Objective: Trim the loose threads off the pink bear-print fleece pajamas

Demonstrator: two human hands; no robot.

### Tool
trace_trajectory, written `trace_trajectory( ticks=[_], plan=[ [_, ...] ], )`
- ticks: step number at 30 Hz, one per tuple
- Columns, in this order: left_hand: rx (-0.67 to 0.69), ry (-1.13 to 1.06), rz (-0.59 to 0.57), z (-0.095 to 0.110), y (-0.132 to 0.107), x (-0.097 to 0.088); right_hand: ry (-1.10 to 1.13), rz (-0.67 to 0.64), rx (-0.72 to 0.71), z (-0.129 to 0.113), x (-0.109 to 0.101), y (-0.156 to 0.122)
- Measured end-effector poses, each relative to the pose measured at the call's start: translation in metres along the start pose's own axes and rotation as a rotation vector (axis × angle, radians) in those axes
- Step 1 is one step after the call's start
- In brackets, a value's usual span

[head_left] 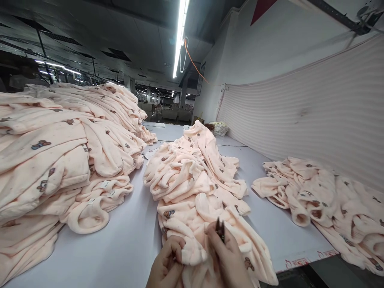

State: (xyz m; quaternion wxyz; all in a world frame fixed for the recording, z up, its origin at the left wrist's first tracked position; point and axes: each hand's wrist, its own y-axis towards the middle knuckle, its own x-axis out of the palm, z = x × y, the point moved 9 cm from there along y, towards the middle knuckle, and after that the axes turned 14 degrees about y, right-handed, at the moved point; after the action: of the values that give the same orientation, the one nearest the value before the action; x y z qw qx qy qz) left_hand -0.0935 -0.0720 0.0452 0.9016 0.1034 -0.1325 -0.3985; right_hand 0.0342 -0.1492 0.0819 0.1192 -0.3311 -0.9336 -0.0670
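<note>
My left hand (168, 262) is closed at the bottom centre, its thumb and fingers pinching the edge of a pale pink fleece garment (192, 222) printed with small bears. Beside it, my right hand (229, 260) is wrapped round a small pair of dark thread snips (220, 230), with the two pointed tips sticking up past the fingers. The right fingers also lie against the soft fabric. Beneath and beyond both hands, the garment runs into a heap of similar pink garments (180, 172). The snips' lower part is hidden in my palm.
A tall pile of pink garments (60, 148) stands on the left, some with white labels (105, 184). Another heap (324, 200) hangs over the right edge of the white table (126, 240). Behind it hangs a striped cloth (300, 108). A folded stack (220, 129) sits at the back.
</note>
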Motion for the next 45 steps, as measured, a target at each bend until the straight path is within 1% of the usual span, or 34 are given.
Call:
trace_trajectory(
  ticks=[1,2,3,5,7,9,11,13,14,16,18,19,21,23,25,26,27,29,31,32,33,35,37,40,42,45],
  plan=[
    [-0.013,-0.009,0.035,0.000,0.001,-0.002,0.062,0.046,0.028,0.008,-0.009,-0.005],
    [-0.029,-0.024,0.072,0.000,0.003,-0.005,0.079,0.059,0.058,0.017,-0.016,-0.010],
    [-0.045,-0.041,0.106,0.000,0.004,-0.006,0.057,0.043,0.073,0.025,-0.020,-0.016],
    [-0.072,-0.065,0.145,0.003,0.007,-0.005,-0.076,-0.022,0.042,0.035,-0.021,-0.023],
    [-0.100,-0.060,0.169,0.008,0.010,-0.005,-0.271,-0.067,-0.039,0.036,-0.018,-0.023],
    [-0.145,-0.013,0.142,0.013,0.013,-0.003,-0.416,-0.070,-0.137,0.024,-0.012,-0.014],
    [-0.235,0.035,0.034,0.013,0.014,0.004,-0.493,-0.032,-0.223,0.005,-0.009,-0.002],
    [-0.351,0.005,-0.074,0.008,0.012,0.011,-0.527,-0.014,-0.253,-0.010,-0.006,0.008],
    [-0.406,-0.048,-0.092,0.005,0.010,0.012,-0.537,-0.019,-0.249,-0.014,-0.004,0.011],
    [-0.485,-0.190,-0.059,-0.001,0.007,0.010,-0.542,-0.044,-0.247,-0.016,-0.002,0.010],
    [-0.513,-0.325,-0.012,-0.003,0.006,0.009,-0.535,-0.063,-0.269,-0.013,-0.001,0.004],
    [-0.520,-0.378,-0.013,-0.003,0.006,0.010,-0.539,-0.068,-0.276,-0.009,-0.001,0.000],
    [-0.539,-0.464,-0.050,-0.001,0.005,0.016,-0.574,-0.084,-0.275,0.000,0.001,-0.004],
    [-0.561,-0.519,-0.096,0.003,0.003,0.023,-0.654,-0.063,-0.276,0.004,0.001,-0.003],
    [-0.562,-0.555,-0.116,0.010,0.003,0.025,-0.750,-0.028,-0.290,-0.001,0.002,0.000],
    [-0.552,-0.565,-0.125,0.014,0.003,0.026,-0.787,-0.032,-0.291,-0.004,0.003,0.001],
    [-0.536,-0.570,-0.135,0.017,0.004,0.026,-0.803,-0.062,-0.282,-0.008,0.007,0.002],
    [-0.504,-0.575,-0.144,0.021,0.005,0.024,-0.780,-0.188,-0.248,-0.013,0.016,-0.001],
    [-0.487,-0.583,-0.135,0.019,0.007,0.022,-0.732,-0.295,-0.232,-0.019,0.023,-0.009],
    [-0.488,-0.588,-0.129,0.017,0.007,0.022,-0.726,-0.316,-0.243,-0.022,0.025,-0.013],
    [-0.494,-0.598,-0.125,0.014,0.006,0.022,-0.736,-0.314,-0.260,-0.025,0.025,-0.016],
    [-0.509,-0.615,-0.128,0.010,0.005,0.023,-0.773,-0.268,-0.284,-0.026,0.024,-0.019],
    [-0.519,-0.624,-0.142,0.009,0.002,0.025,-0.773,-0.240,-0.257,-0.021,0.023,-0.017],
    [-0.526,-0.600,-0.174,0.011,0.001,0.030,-0.700,-0.226,-0.229,-0.018,0.021,-0.011],
    [-0.501,-0.548,-0.183,0.014,0.008,0.032,-0.644,-0.197,-0.257,-0.025,0.014,-0.008],
    [-0.416,-0.484,-0.145,0.015,0.036,0.034,-0.578,-0.100,-0.279,-0.034,-0.008,-0.013]
  ],
)
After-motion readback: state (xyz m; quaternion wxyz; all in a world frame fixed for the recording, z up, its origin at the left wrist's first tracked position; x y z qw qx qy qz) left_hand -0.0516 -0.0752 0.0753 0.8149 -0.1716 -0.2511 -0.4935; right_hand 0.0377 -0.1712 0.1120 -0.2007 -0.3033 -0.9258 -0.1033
